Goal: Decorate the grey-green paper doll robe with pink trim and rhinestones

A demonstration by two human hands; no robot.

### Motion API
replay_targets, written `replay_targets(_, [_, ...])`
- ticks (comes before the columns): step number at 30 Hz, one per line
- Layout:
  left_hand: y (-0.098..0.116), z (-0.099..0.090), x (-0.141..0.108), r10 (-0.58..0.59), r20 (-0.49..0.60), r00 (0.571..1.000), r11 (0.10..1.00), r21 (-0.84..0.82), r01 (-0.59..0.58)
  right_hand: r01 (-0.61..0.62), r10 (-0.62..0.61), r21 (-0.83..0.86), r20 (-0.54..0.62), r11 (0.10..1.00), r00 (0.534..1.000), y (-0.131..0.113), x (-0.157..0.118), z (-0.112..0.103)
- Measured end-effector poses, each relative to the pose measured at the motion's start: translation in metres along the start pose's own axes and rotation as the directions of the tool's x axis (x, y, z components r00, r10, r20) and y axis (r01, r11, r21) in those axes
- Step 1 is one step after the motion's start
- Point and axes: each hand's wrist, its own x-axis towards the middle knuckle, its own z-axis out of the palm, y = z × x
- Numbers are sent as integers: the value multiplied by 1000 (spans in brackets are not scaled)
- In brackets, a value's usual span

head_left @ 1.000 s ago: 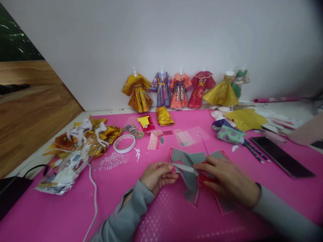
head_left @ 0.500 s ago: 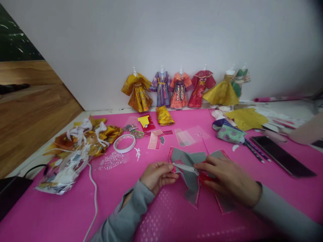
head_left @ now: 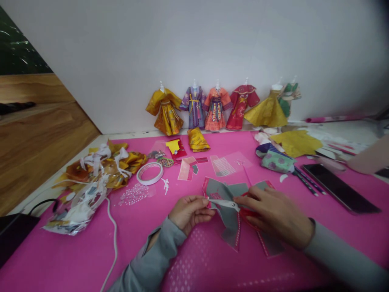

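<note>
My left hand [head_left: 192, 210] pinches the left edge of a grey paper cutout [head_left: 232, 219] with pink patterned borders. Red-handled scissors [head_left: 225, 203] are gripped in my right hand [head_left: 272, 213]. Their metal blades lie across the cutout, and the tips reach the fingertips of my left hand. My right fingers partly cover the red handles. Beyond the cutout, small pink paper pieces [head_left: 186, 168] and a clear sheet with rows of tiny stickers [head_left: 224, 165] rest on the pink mat [head_left: 146, 251].
Several small doll dresses [head_left: 168, 111] stand along the wall. A white tape roll [head_left: 150, 173] and a heap of yellow fabric scraps and plastic bags [head_left: 100, 174] are at left, beside a white cable [head_left: 113, 231]. Pencils [head_left: 306, 184] and a phone [head_left: 340, 187] lie at right.
Hardly anything differs. The scissors blades look slightly closer together, while both hands and the cutout keep nearly the same position.
</note>
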Motion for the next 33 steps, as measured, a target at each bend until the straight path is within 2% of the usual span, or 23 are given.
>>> replay_targets(7, [1, -1, -1, 36, -24, 999, 990, 139, -32, 51, -51, 12, -45, 999, 998, 0, -4, -7])
replay_targets(12, [6, -8, -2, 159, -79, 984, 929, 348, -122, 41, -42, -10, -50, 999, 998, 6, -18, -5])
replay_targets(14, [11, -12, -2, 276, -120, 954, 873, 446, -196, 35, -36, -23, -35, 999, 999, 7, -24, -4])
replay_targets(18, [20, -15, -5, 530, -157, 833, 726, 591, -351, 51, -53, -66, -23, 996, 998, 5, -28, -5])
replay_targets(20, [20, -13, -7, 586, -109, 803, 666, 629, -401, 65, -67, -85, -17, 994, 998, 3, -28, -7])
replay_targets(25, [13, -3, -9, 545, 127, 829, 573, 665, -479, 60, -57, -53, 57, 997, 997, 3, -26, -10])
replay_targets(28, [8, -1, -9, 508, 244, 826, 521, 677, -520, 50, -46, -34, 102, 998, 994, 3, -24, -12])
replay_targets(33, [1, 0, -8, 491, 329, 806, 444, 702, -557, 47, -46, -6, 134, 999, 990, 2, -22, -14])
